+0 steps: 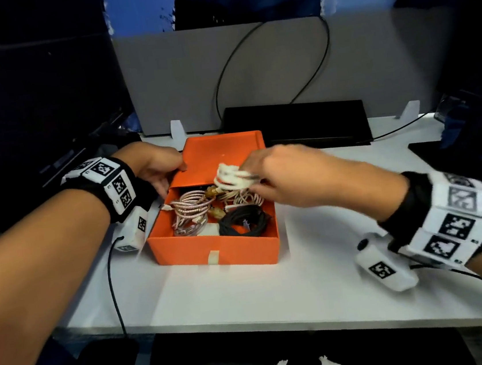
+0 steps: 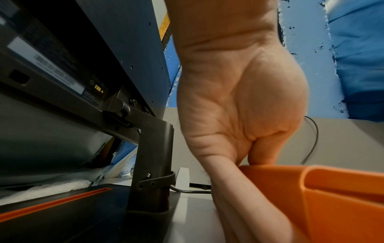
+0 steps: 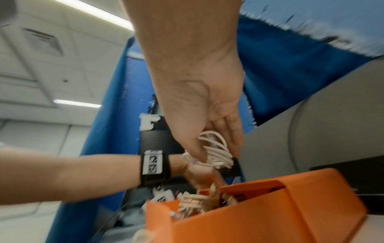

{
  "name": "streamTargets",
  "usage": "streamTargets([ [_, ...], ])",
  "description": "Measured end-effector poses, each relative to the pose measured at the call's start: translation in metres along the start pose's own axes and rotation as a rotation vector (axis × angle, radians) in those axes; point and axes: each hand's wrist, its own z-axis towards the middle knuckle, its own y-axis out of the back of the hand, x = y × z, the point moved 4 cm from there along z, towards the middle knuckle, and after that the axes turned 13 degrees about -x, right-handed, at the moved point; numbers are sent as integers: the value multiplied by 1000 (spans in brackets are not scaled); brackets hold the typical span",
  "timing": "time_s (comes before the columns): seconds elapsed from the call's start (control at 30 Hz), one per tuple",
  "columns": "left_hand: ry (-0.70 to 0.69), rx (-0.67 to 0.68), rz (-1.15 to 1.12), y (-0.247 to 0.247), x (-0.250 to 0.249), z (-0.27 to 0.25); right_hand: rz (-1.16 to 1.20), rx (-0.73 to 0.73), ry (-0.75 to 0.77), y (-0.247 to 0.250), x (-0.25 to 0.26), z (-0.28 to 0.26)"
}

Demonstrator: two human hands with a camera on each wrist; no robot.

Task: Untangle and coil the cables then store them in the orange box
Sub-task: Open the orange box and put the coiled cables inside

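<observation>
The orange box (image 1: pixel 211 253) sits mid-table as a drawer pulled partly out of its orange sleeve (image 1: pixel 224 151). Inside lie pink braided coils (image 1: pixel 190 207) and a black coil (image 1: pixel 244 221). My right hand (image 1: pixel 265 167) holds a coiled white cable (image 1: pixel 230 179) just above the drawer's back part; in the right wrist view the fingers pinch that white cable (image 3: pixel 216 152) above the box (image 3: pixel 259 218). My left hand (image 1: pixel 157 168) grips the sleeve's left edge, thumb on top; the left wrist view shows my left hand (image 2: pixel 239 115) against the orange wall (image 2: pixel 332 197).
A grey partition (image 1: pixel 280 66) stands behind the white table (image 1: pixel 246 295), with a black cable (image 1: pixel 237 53) hanging across it and a black device (image 1: pixel 296 122) behind the box. A monitor stand (image 2: pixel 151 156) rises at the left. A thin black wire (image 1: pixel 115 286) trails off the front edge.
</observation>
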Motion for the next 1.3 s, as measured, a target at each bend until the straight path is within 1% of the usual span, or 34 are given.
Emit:
streamTargets([
  [0.07, 4, 1, -5, 0, 1, 0, -224, 111, 101, -16, 23, -3],
  [0.1, 4, 0, -3, 0, 1, 0, -300, 184, 130, -27, 28, -6],
  [0.13, 2, -2, 0, 0, 1, 0, -324, 261, 131, -34, 30, -8],
  [0.2, 0, 3, -1, 1, 0, 1, -216, 421, 55, -39, 27, -12],
  [0.27, 0, 7, 6, 2, 0, 2, 20, 545, -69, -34, 25, -16],
  [0.3, -1, 6, 9, 2, 0, 2, 111, 574, -97, -31, 27, -18],
  [0.33, -5, 5, 15, 2, 1, 3, 131, 581, -95, -31, 30, -20],
  [0.37, -9, 5, 21, 2, 1, 2, 79, 566, -63, -33, 34, -22],
  [0.43, -17, 8, 33, 2, 2, 2, -105, 486, 23, -45, 42, -25],
  [0.5, -21, 16, 53, 3, 3, 3, -188, 410, 55, -55, 44, -23],
  [0.57, -29, 12, 70, 5, 5, 2, -227, 417, 35, -59, 40, -16],
  [0.67, -41, 21, 110, 7, 5, 1, -262, 428, -81, -63, 26, -3],
  [0.73, -43, 38, 120, 6, 3, -1, -325, 371, -121, -66, 22, 4],
  [0.77, -40, 43, 119, 5, 3, -1, -353, 320, -104, -65, 23, 8],
  [0.83, -33, 42, 116, 4, 3, -1, -376, 199, -35, -60, 33, 13],
  [0.9, -32, 34, 110, 4, 4, 1, -372, 144, 19, -55, 42, 15],
  [1.03, -30, 34, 98, 3, 5, 1, -283, 134, 125, -56, 61, 28],
  [1.1, -31, 35, 97, 3, 5, 0, -267, 144, 150, -63, 66, 38],
  [1.23, -42, 30, 115, 4, 6, 2, -407, 119, 216, -60, 67, 49],
  [1.3, -45, 34, 117, 4, 7, 4, -417, 68, 201, -62, 63, 49],
])
